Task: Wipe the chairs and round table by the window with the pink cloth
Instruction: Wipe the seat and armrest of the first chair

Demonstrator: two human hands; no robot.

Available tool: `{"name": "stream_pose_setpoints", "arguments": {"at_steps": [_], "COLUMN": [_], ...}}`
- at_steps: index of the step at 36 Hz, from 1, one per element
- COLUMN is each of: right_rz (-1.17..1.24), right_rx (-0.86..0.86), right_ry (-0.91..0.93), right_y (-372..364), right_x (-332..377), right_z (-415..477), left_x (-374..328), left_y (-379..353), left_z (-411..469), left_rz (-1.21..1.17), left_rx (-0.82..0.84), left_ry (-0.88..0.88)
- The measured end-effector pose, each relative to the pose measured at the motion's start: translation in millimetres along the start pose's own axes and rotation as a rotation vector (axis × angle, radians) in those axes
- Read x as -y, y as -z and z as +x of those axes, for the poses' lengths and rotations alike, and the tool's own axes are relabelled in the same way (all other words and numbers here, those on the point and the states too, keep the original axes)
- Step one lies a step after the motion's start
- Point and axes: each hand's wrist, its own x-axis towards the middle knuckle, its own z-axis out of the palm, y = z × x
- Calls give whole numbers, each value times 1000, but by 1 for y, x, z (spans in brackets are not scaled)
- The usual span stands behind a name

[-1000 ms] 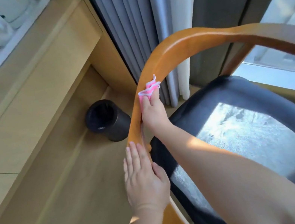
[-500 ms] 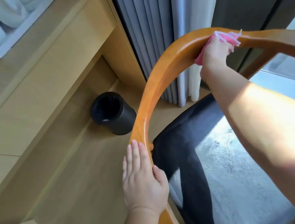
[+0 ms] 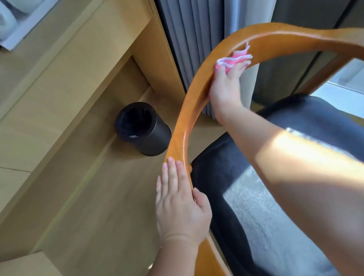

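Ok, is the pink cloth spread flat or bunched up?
Bunched up: the pink cloth lies crumpled under the right hand on the curved orange wooden chair rail.

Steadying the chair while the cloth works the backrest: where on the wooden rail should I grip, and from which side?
Take the wooden rail low on its left sweep, where the left hand rests, coming from above on the outer, floor side. It is a slim rounded band there, the seat crowds its inside, and the right hand works the pink cloth higher up.
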Motion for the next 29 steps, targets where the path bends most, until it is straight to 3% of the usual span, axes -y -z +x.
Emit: {"name": "stream_pose_setpoints", "arguments": {"at_steps": [9,16,23,29], "right_rz": [-100,-130,-195,-180], "right_rx": [314,547,506,489], "right_ry": [-11,-149,-238,-251], "right_y": [-9,17,52,101], "right_x": [-31,-52,-43,-16], "right_z": [-86,-120,-149,-190], "left_x": [0,0,0,5], "left_y": [-2,0,4,27], "left_z": [-3,-6,-6,-10], "left_rz": [-131,-252,-313,-544], "left_rx": [-59,-111,-58,49], "left_ry": [23,92,91,115]}}
